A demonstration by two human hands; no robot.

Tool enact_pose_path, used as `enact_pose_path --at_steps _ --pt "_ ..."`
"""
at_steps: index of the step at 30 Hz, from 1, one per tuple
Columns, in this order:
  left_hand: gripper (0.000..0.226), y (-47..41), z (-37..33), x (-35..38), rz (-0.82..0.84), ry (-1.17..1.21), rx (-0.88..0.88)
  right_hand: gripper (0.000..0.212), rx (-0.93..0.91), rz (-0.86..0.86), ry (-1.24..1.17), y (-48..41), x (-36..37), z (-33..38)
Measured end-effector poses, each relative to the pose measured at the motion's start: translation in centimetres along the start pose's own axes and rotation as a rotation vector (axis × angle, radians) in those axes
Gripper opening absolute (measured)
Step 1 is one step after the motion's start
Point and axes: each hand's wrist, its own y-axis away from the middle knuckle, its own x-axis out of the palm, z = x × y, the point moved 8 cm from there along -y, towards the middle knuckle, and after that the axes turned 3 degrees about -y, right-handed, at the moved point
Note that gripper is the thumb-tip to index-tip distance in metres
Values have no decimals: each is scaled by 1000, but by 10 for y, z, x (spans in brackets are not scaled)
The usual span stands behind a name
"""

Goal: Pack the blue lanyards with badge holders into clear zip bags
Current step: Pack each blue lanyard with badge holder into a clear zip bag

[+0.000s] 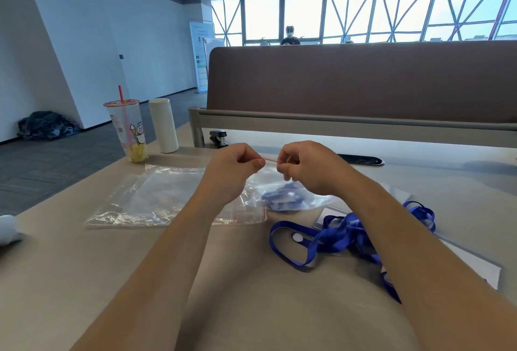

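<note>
Above the middle of the tabletop (84,266), both hands are raised close together, each with its fingers curled. The left hand (237,163) and the right hand (302,166) each pinch the top edge of a clear zip bag (263,180) between thumb and fingertips. A short stretch of the bag's red seal strip (270,159) shows between them. The bag hangs down from that pinch, and its lower part rests on the tabletop just below and beyond the right wrist. A bunched blue lanyard (282,201) sits inside it, under the right hand.

To the left of the held bag, under the left forearm, a few empty bags (145,197) lie flat and overlapping. On the near right, beside the right forearm, a tangle of loose lanyards (341,234) spreads over the tabletop. A clear badge holder (326,215) lies partly beneath the tangle. The tangle is apart from both hands.

At the far left edge stand a plastic cup (130,132) with a red straw and a white bottle (165,125). A black stapler (218,136) sits just beyond the hands.
</note>
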Motion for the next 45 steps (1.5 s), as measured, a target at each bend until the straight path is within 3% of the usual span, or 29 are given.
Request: enact_pose_path --at_steps 5,13,17,26,29,33,45 --pt "5 -4 4 -5 -5 38 -2 8 17 -6 49 4 -12 -5" --pt "14 2 -10 17 78 -316 143 13 -17 1 176 2 7 6" --pt "5 1 -8 10 51 -290 118 9 -14 13 145 2 5 5" --pt "9 -6 3 -12 1 -296 48 8 55 27 156 8 -18 -12" --pt "18 -6 -2 -8 -94 -443 128 8 44 11 210 7 -15 -8" --pt "17 2 -21 19 -32 -540 292 6 32 9 228 6 -6 0" --pt "9 -8 -7 10 52 -424 118 8 90 -1 86 9 -25 -19"
